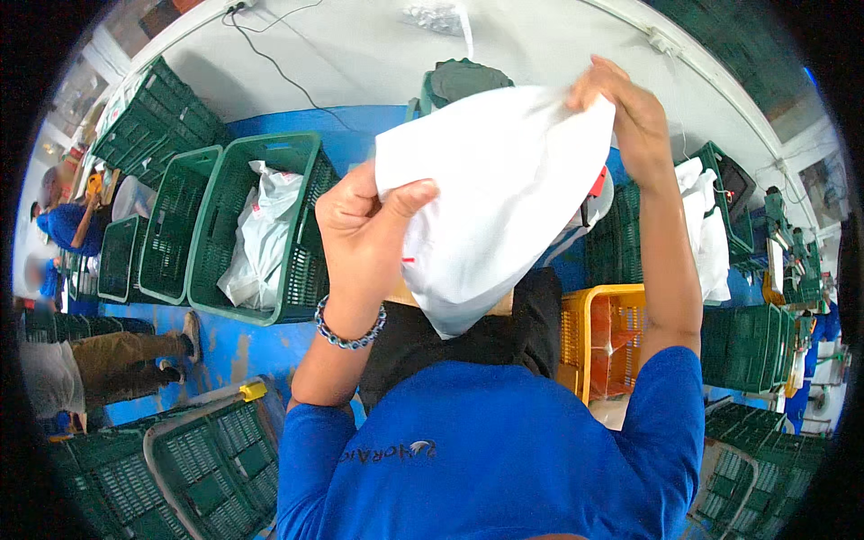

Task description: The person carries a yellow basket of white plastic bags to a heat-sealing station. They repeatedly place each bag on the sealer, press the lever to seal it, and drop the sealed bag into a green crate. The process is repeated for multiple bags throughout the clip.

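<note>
A white bag [495,180] is stretched between my two hands, raised in front of my body. My left hand [360,220] pinches its left edge between thumb and fingers. Higher up, my right hand [630,117] grips the opposite upper corner. The bag's lower part narrows to a point above my dark trousers [405,346]. It looks flat, though I cannot tell whether anything is inside. Behind it the bag hides most of a work spot, where a red part [598,183] peeks out near my right forearm.
On the left, a green crate [270,315] holds white bags [263,234], beside more green crates [180,220]. A yellow crate [587,342] with reddish packets stands by my right arm. White bags [706,229] hang at the right. Another person's legs [135,355] show at left.
</note>
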### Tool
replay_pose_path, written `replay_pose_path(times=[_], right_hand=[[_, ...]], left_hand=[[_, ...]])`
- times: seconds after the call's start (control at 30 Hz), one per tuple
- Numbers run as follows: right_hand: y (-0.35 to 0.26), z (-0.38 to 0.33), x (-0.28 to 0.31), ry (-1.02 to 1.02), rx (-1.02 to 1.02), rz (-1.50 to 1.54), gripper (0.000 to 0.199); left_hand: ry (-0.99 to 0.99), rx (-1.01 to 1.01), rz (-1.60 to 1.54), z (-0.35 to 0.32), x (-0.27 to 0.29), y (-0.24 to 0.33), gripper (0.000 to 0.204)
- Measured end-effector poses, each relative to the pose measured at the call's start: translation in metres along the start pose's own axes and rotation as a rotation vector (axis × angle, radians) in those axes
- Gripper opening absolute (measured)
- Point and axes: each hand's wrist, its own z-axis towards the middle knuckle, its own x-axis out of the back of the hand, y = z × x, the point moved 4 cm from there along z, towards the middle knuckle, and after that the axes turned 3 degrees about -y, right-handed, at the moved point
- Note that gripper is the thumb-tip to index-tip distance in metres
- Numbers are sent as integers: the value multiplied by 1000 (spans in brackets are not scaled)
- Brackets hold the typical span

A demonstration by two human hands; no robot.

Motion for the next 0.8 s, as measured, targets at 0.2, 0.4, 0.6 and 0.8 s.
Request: replay_pose_path(times=[0.2,0.4,0.6,0.8], right_hand=[[-4,26,-8,-536,55,140,28],[-41,-14,-66,-382,57,31,18],[-73,-42,-62,-296,113,117,8],[-96,-55,-48,-318,192,-22,1]], left_hand=[[24,-183,274,0,-46,-5,11],[-130,35,383,-7,-38,-20,21],[-651,-440,1060,53,-19,17,52],[-1057,-662,961,84,-45,-20,13]])
